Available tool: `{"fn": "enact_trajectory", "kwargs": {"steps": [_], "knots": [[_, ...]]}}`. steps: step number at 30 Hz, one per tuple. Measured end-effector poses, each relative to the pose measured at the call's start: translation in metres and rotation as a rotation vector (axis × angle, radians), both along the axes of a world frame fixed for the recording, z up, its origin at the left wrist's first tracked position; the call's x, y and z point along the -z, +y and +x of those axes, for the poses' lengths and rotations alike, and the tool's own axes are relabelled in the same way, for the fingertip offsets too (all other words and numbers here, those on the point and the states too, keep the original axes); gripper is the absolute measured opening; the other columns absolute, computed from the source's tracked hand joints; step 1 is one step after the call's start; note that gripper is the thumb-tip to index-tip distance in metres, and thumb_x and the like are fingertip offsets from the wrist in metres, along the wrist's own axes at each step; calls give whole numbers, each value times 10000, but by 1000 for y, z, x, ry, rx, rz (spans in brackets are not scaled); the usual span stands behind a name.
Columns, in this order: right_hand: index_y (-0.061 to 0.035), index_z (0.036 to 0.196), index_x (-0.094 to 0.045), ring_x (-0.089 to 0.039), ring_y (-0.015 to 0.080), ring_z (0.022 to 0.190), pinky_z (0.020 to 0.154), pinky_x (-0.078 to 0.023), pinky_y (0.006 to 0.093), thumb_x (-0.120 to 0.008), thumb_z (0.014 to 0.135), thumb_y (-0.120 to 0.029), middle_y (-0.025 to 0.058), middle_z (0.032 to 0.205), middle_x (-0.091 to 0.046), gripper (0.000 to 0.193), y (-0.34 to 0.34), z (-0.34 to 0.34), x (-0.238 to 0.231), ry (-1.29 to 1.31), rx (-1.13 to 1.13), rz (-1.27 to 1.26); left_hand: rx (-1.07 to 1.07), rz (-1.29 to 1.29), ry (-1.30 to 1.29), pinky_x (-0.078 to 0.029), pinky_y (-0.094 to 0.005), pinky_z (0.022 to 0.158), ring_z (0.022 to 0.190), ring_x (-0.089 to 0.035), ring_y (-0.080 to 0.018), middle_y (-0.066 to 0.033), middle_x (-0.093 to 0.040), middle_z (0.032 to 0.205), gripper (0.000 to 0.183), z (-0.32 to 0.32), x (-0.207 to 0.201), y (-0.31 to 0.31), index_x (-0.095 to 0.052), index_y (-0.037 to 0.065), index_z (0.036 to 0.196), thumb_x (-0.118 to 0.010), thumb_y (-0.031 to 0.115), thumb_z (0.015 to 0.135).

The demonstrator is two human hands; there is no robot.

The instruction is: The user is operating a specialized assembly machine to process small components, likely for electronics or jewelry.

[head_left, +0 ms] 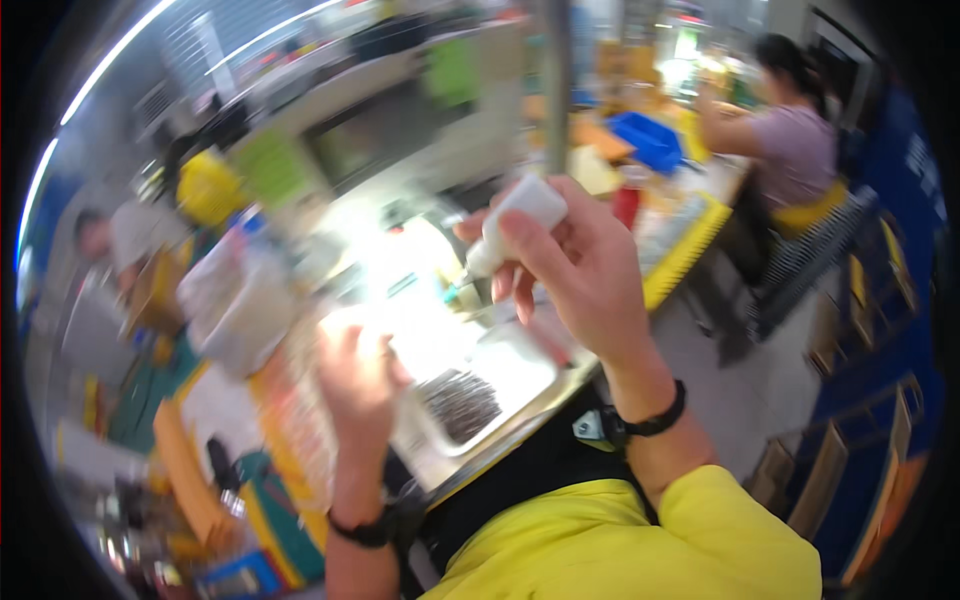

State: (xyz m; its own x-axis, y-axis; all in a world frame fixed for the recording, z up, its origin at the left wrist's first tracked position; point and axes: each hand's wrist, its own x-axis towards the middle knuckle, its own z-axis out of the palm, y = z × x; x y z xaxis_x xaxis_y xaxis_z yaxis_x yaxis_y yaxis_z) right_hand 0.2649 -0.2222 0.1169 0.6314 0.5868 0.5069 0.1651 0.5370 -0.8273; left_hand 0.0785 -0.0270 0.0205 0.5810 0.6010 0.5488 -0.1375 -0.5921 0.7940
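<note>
My right hand [597, 275] is raised over the right part of the workbench, its fingers wrapped round a small white squeeze bottle [540, 203]. The bottle is tilted, with its narrow end pointing down and left. My left hand [352, 375] hovers over the left part of the bench, beside a strong glare. Motion smears its fingers, and anything between them cannot be made out. Below and between both hands sits a white tray [525, 372]. A heap of thin dark pieces [460, 405] lies at its near left end. Glare washes out the work area beyond it.
White plastic bags [240, 300] bulge at the left, below a yellow bag [208, 188]. A blue bin [645, 140] stands at the back right, where another person [795, 140] sits working. A metal post [556, 90] rises behind the bench. Wooden-framed chairs [830, 470] stand at the right.
</note>
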Motion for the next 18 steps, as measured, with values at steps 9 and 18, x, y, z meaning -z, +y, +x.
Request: {"fn": "enact_trajectory", "kwargs": {"steps": [9,18], "knots": [[8,1221,-592,-688,88,542,494,-511,271,-743,1109,-160,63,742,-750,252,74,-43,24,-251,227,-103,64,-278,-35,-491,-231,533,634,-654,-87,-77,-707,1019,14,-8,-21,-18,-571,21,1166,-558,25,1172],[11,1233,-602,-701,107,525,482,-505,278,-751,1100,-153,49,674,-721,259,76,-39,26,-354,239,-71,77,-275,-42,-492,-231,549,639,-654,-85,-78,-718,1013,17,-5,-21,-18,-575,17,1166,-561,26,1168]]}}
